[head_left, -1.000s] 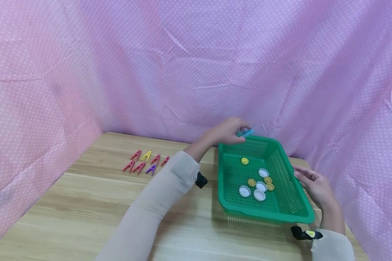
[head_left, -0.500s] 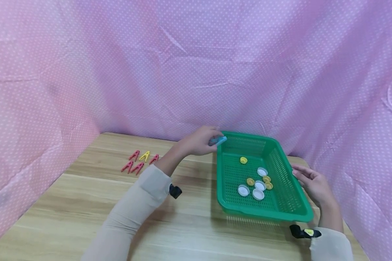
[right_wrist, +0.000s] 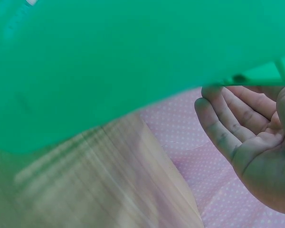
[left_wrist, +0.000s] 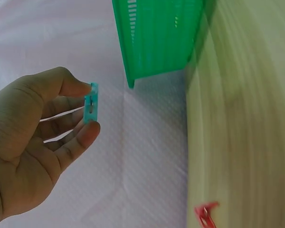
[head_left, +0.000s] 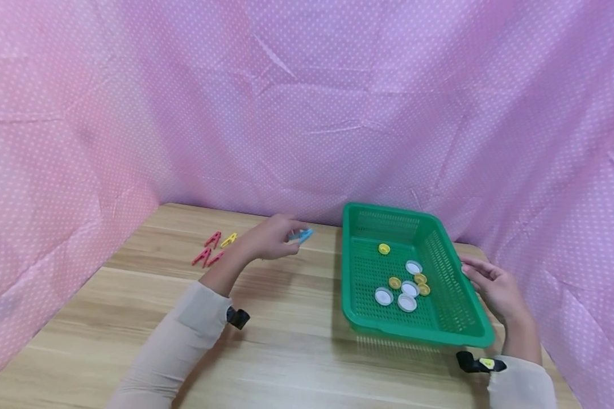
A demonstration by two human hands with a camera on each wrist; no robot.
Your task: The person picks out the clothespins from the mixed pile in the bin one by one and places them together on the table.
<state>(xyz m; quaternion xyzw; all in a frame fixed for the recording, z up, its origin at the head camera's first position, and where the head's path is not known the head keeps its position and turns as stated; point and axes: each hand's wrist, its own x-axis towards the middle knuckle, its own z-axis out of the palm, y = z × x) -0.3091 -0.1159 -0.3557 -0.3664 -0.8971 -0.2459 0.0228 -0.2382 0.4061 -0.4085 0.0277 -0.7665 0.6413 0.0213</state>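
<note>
My left hand [head_left: 272, 238] pinches a light blue clothespin [head_left: 305, 234] between thumb and fingers, above the table left of the green basket [head_left: 414, 336]. The left wrist view shows this clothespin [left_wrist: 90, 104] end-on at the fingertips. My right hand [head_left: 497, 291] grips the basket's right rim; the right wrist view shows its fingers [right_wrist: 218, 123] beneath the green edge. Inside the basket lie several white caps [head_left: 384, 296] and several yellow caps [head_left: 384, 249]. Red clothespins [head_left: 212, 239] and a yellow clothespin [head_left: 229, 240] lie on the table beside my left forearm, which partly covers the group.
The wooden table [head_left: 286, 358] runs up to a pink dotted cloth [head_left: 307, 113] hanging behind and at both sides. The basket's slatted walls rise at the table's right part, near the cloth. A wrist camera [head_left: 237, 318] sticks out from the left sleeve.
My left hand has moved left from over the basket's far left corner to above the table, still pinching the blue clothespin. Its forearm now hides more clothespins. The right hand stays at the rim.
</note>
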